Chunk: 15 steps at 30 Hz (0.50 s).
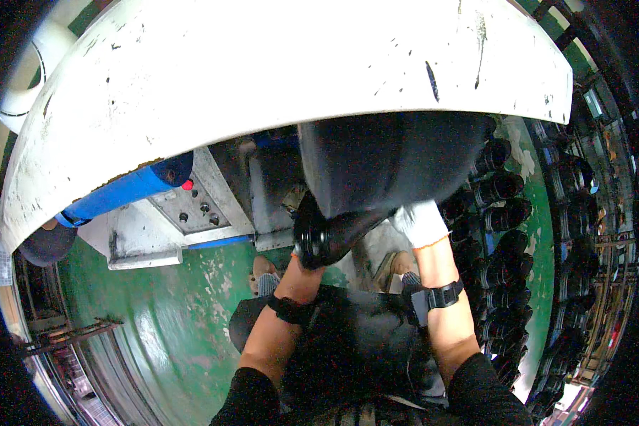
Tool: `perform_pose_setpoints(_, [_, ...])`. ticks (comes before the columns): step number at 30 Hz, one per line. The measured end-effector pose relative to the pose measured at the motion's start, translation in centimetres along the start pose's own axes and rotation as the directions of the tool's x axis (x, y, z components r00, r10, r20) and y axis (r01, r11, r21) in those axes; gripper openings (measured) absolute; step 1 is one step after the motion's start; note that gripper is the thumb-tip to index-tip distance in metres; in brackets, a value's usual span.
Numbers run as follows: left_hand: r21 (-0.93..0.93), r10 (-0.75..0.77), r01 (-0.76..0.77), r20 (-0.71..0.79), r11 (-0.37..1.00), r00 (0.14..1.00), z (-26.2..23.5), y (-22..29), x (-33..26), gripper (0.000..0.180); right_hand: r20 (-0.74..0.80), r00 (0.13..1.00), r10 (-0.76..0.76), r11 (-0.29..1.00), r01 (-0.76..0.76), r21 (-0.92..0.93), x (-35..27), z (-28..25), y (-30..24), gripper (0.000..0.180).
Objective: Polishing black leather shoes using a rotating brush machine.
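A glossy black shoe [312, 238] is held low under a large dark rounded drum or hood [397, 163], and its upper side is close against that surface. My left hand is at the shoe's left end; the shoe covers most of the fingers, and an orange cuff shows at the wrist. At the other end, my right hand [420, 224] in a white glove with an orange cuff closes on the shoe. Its fingertips are blurred and partly hidden by the dark surface. Whether the shoe touches the drum I cannot tell.
A white, scuffed machine cover [319, 57] arches overhead. At the left are a blue cylinder [124, 188] and a panel with a red button [187, 184]. Rows of black shoes [500, 213] stand on the right. Dark cloth [362, 341] covers my lap.
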<state>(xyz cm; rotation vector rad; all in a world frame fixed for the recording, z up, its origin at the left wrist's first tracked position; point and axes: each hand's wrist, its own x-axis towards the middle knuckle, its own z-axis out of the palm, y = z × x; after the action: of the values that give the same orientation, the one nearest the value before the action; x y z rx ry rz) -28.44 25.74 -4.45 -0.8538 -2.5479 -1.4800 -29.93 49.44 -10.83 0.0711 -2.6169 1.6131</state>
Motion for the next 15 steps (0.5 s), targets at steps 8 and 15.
perform_pose_setpoints(8, [-0.939, -0.415, 0.052, -0.100, 0.340, 0.904, 9.0, -8.4, 1.6, 0.050, 0.246, 0.928, -0.278, 0.685, 0.371, -0.627, -1.4, -0.6, -7.9, 0.032])
perform_pose_setpoints(15, [-0.916, -0.648, -0.345, -0.136, -0.206, 0.750, 1.6, -6.0, 2.9, 0.052, 0.038, 0.942, -0.332, 0.699, 0.273, -0.660, 0.4, 6.5, -8.3, 0.053])
